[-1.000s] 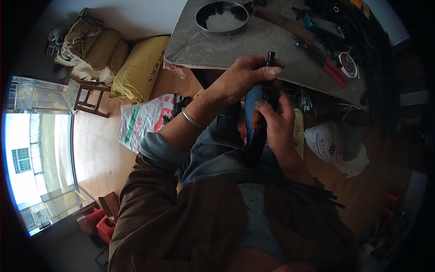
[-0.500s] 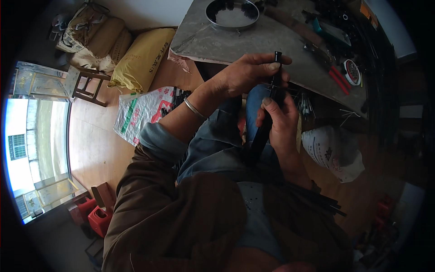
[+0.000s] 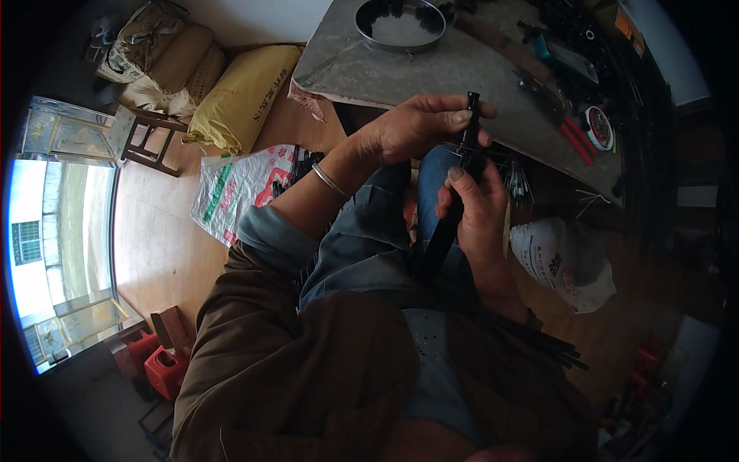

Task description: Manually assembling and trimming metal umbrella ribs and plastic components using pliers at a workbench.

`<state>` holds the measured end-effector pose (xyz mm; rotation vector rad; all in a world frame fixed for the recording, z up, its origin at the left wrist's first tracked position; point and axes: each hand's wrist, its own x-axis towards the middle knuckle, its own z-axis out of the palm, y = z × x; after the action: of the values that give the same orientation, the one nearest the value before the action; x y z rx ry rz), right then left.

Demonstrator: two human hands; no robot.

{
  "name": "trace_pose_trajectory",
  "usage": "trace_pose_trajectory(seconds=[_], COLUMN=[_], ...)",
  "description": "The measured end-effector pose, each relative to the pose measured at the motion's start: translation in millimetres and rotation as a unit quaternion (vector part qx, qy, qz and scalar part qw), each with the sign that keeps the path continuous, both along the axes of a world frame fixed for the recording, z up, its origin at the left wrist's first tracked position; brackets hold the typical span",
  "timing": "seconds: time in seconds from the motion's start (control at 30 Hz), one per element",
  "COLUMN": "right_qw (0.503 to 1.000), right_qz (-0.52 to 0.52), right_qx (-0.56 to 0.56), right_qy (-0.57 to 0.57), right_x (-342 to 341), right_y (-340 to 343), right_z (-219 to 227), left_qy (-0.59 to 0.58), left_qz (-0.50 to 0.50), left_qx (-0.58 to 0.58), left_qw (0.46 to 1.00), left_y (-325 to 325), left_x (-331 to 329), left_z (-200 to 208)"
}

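Pinching flared black piece in left hand, gripping long black piece in right hand, angled toward 7 o'clock; best lined up straight (never forced).

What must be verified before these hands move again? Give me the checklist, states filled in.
1. Left hand pinching the slim black piece with a flared tip: ok, thumb and fingers are on it.
2. Right hand around the long, straight dark piece: ok, gripped.
3. Whether the two pieces join: cannot tell; fingers and shadow hide it.
4. One hand free: not ok, both are occupied.
5. Tool with long red handles clear of both hands: ok, lying on the grey, stone-look tabletop.
6. Shallow round metal pan upright: ok, on the tabletop.
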<state>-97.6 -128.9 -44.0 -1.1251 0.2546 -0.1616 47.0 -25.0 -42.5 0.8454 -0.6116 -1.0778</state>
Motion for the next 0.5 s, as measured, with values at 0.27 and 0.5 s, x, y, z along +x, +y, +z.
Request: trace_pose_trajectory(seconds=[0.27,0.5], right_qw=[1.0,0.999], right_qz=[0.011,0.017], right_qx=[0.004,0.032], right_qy=[0.007,0.013], right_x=[-0.2,1.9], right_y=[-0.3,-0.3], right_z=[0.5,6.0], left_qy=[0.021,0.071], left_qz=[0.016,0.013], left_qx=[-0.018,-0.045], left_qw=[0.999,0.996], left_y=[0.9,-2.2], left_x=[-5.8,-2.4], left_z=[-6.8,-9.6])
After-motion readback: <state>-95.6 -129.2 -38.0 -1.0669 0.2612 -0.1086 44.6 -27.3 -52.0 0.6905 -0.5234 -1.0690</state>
